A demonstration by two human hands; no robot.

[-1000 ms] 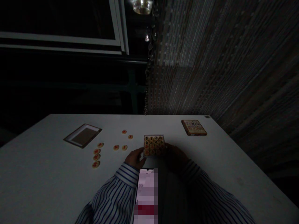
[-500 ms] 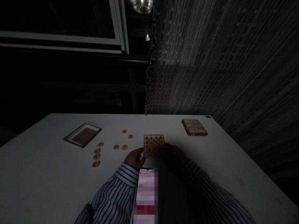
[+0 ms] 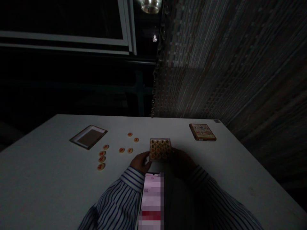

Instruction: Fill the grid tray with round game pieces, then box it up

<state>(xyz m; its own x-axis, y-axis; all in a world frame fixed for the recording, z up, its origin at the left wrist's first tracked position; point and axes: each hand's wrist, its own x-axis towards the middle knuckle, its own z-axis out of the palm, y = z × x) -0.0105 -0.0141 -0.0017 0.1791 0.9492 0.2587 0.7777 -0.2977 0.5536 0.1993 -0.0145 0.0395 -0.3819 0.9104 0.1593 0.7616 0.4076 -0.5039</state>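
A small square tray (image 3: 160, 149) filled with round wooden game pieces marked in red and black sits on the white table (image 3: 48, 179). My left hand (image 3: 140, 162) grips its near left corner with curled fingers. My right hand (image 3: 183, 161) lies in deep shadow against the tray's right side, fingers hard to make out. Several loose pieces lie to the left: a pair (image 3: 133, 137) near the middle, another pair (image 3: 126, 150), and a curved row (image 3: 102, 156).
An open shallow box half (image 3: 88, 137) lies at the left, a printed box lid (image 3: 202, 132) at the far right. A blurred lit screen (image 3: 151, 199) hangs before my chest. A beaded curtain (image 3: 216, 64) and dark window stand behind the table.
The view has shifted slightly, so everything sits a little further right. Both hands stay at the tray and the pieces have not moved.
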